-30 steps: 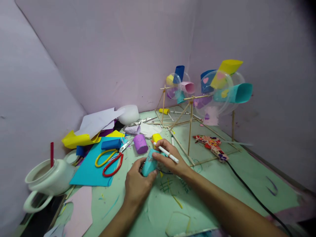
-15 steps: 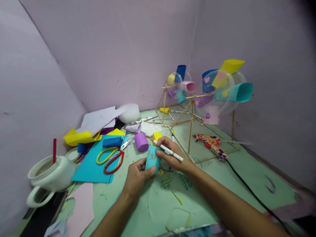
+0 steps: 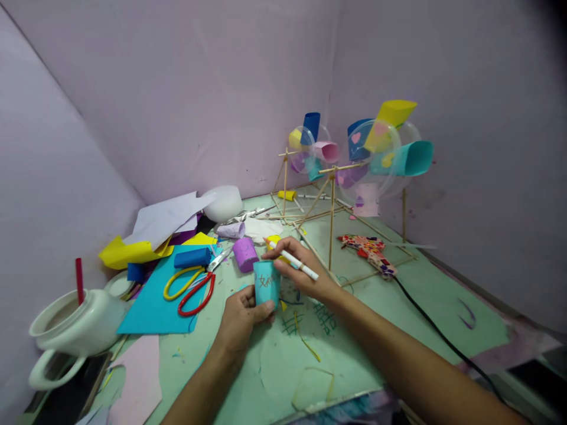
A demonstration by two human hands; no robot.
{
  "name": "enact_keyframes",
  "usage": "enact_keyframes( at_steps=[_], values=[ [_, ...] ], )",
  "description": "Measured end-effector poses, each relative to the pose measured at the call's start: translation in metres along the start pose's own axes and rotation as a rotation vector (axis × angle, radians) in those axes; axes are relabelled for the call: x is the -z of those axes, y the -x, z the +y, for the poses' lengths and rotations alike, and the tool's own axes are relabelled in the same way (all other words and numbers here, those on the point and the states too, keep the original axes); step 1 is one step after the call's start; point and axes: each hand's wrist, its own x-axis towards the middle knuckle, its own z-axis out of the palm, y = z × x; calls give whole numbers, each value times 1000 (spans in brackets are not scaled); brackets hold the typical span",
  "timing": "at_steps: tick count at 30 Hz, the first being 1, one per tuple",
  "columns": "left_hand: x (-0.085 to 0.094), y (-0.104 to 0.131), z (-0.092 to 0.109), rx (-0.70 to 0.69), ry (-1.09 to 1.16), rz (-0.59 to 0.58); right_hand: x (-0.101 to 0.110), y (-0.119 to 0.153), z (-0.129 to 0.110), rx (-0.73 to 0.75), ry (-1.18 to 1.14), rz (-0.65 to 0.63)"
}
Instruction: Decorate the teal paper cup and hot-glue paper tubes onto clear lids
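Observation:
A small teal paper cup with brown marks drawn on its side stands nearly upright in my left hand, fingers and thumb wrapped around its lower part. My right hand holds a white coloured pencil whose brownish tip points up and to the left, above the cup. Fingers of that hand also reach the cup's rim. Behind the cup lies a purple paper cylinder, with a yellow paper piece partly hidden by my right hand.
Red-and-yellow-handled scissors lie on a blue sheet at left, beyond a white teapot. Two stick-framed wheels with paper cups, the nearer wheel larger, stand at the back right. A patterned glue gun trails a black cord.
The teal cup has been tipped more upright. The pencil's tip has risen away from the cup's side. The whole view has shifted slightly to the right.

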Motion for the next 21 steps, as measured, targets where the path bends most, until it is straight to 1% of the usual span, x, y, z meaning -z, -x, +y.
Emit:
enact_keyframes(
  at_steps=[3,4,7,10,12,15,17,21],
  values=[
    [-1,0,3,-54,-60,144,3,-2,8,-28,-48,184],
    [-2,2,6,-69,-89,190,4,-2,10,-35,-45,221],
    [-7,9,15,-114,-165,274,5,-2,16,-64,-26,231],
    [-11,14,22,-180,-198,317,2,0,17,-97,-35,211],
    [-11,14,22,-192,-185,300,-1,0,14,-129,-79,177],
    [-9,11,16,-149,-100,193,-5,1,7,-158,-151,94],
    [-7,8,11,-110,-50,115,-6,1,3,-130,-123,56],
    [-5,6,6,-77,-8,27,-3,0,2,-60,-36,33]
  ],
)
